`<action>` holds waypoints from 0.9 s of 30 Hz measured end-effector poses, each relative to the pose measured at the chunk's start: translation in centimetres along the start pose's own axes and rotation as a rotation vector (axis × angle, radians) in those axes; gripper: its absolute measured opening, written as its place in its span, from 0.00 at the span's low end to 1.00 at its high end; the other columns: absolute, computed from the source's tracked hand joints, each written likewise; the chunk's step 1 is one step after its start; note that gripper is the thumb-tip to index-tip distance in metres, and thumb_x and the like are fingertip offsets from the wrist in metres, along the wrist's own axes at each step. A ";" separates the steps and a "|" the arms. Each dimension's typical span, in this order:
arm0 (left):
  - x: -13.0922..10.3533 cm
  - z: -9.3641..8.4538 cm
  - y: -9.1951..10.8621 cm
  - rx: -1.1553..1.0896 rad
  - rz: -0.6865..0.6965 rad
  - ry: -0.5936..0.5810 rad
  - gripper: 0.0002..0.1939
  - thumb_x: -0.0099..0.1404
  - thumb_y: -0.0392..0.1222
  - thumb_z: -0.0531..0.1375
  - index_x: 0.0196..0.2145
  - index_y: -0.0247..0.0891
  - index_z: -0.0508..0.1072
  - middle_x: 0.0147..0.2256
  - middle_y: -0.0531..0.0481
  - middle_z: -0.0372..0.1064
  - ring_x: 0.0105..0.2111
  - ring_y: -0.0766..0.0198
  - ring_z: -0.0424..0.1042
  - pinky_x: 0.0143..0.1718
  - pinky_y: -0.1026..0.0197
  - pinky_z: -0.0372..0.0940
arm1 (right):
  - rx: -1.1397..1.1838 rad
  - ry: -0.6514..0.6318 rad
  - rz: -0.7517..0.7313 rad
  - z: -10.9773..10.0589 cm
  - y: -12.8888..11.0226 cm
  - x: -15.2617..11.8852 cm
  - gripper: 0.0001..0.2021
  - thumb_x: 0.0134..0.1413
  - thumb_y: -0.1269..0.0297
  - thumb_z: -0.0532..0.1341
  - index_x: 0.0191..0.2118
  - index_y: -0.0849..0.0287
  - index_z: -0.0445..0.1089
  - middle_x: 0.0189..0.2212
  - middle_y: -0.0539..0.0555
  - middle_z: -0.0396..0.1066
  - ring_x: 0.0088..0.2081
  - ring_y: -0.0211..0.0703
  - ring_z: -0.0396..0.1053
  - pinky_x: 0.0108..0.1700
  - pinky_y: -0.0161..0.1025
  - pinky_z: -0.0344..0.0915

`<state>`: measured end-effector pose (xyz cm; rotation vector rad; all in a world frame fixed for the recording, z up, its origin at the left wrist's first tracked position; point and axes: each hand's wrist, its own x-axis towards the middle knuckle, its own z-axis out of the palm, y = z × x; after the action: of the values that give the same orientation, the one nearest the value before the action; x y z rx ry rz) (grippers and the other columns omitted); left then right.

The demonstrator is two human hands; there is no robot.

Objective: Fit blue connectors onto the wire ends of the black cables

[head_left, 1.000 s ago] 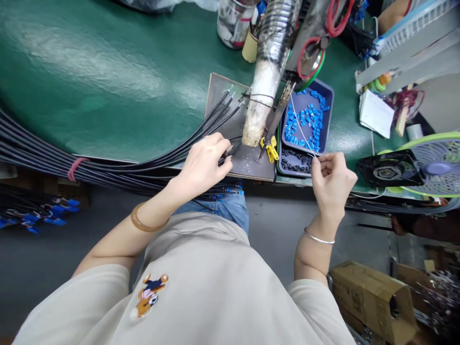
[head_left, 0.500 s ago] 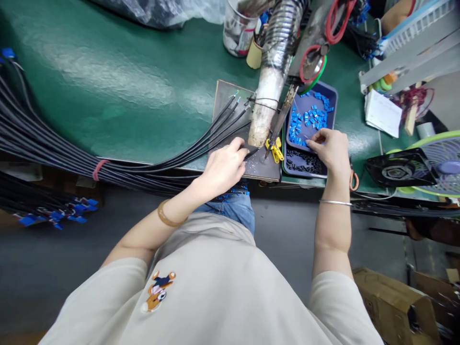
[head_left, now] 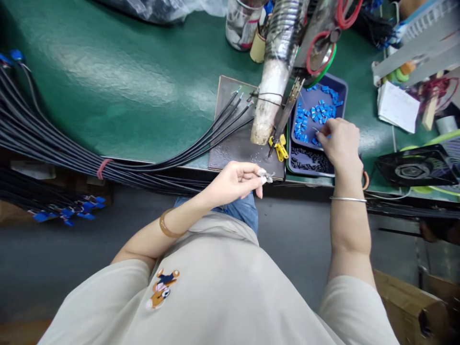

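Note:
My left hand point(head_left: 239, 182) is at the front edge of the bench, its thumb and fingers pinched on a small greyish-white piece point(head_left: 268, 176) whose kind I cannot make out. Over the upper dark blue tray point(head_left: 345, 96), my right hand point(head_left: 340, 143) has thumb and forefinger pressed together. A thin pale tip point(head_left: 316, 129) shows by those fingers; the rest is hidden. Small blue connectors point(head_left: 323, 111) lie loose in that tray. Below it, a second tray holds small black tube-like pieces point(head_left: 308, 160). Several black cables point(head_left: 215, 143) with stripped ends rest on a dark board point(head_left: 230, 155).
A white-tipped flexible duct point(head_left: 268, 105) hangs over the board beside a yellow clip point(head_left: 281, 147). Red-handled scissors point(head_left: 318, 52) stand behind. A pink tie point(head_left: 103, 168) binds the cable bundle at left. A black fan point(head_left: 413, 168) and paper pad point(head_left: 398, 106) sit at right.
My left hand has moved down and right, off the board; a dark cable-like end showed at its fingers before, a greyish-white piece now. My right hand remains over the tray. The view has shifted slightly.

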<state>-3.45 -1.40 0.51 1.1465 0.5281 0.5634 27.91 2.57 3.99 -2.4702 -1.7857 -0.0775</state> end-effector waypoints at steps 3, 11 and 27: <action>-0.2 -0.6 -1.0 -0.243 -0.072 0.038 0.11 0.65 0.45 0.63 0.32 0.33 0.70 0.24 0.48 0.75 0.13 0.77 0.55 0.15 0.69 0.46 | -0.009 -0.002 -0.001 0.0 0.0 -0.3 0.09 0.51 0.72 0.66 0.26 0.59 0.66 0.31 0.52 0.66 0.30 0.35 0.47 0.39 0.42 0.47; -0.5 -1.2 -1.9 -0.347 -0.138 0.040 0.12 0.62 0.46 0.65 0.32 0.32 0.73 0.22 0.48 0.73 0.14 0.77 0.55 0.16 0.69 0.44 | -0.111 0.021 0.023 0.8 0.0 0.2 0.10 0.46 0.77 0.63 0.24 0.58 0.62 0.26 0.50 0.62 0.27 0.33 0.36 0.37 0.44 0.44; -3.5 4.6 2.7 1.496 0.250 -0.218 0.17 0.50 0.16 0.51 0.28 0.32 0.72 0.26 0.45 0.70 0.22 0.63 0.67 0.19 0.60 0.47 | 0.288 0.449 0.017 1.8 3.2 0.0 0.10 0.39 0.76 0.58 0.24 0.53 0.59 0.27 0.54 0.69 0.29 0.39 0.63 0.38 0.41 0.62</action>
<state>-3.42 -6.02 4.84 2.6833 0.6050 0.1616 30.91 1.77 2.06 -2.0631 -1.4697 -0.3208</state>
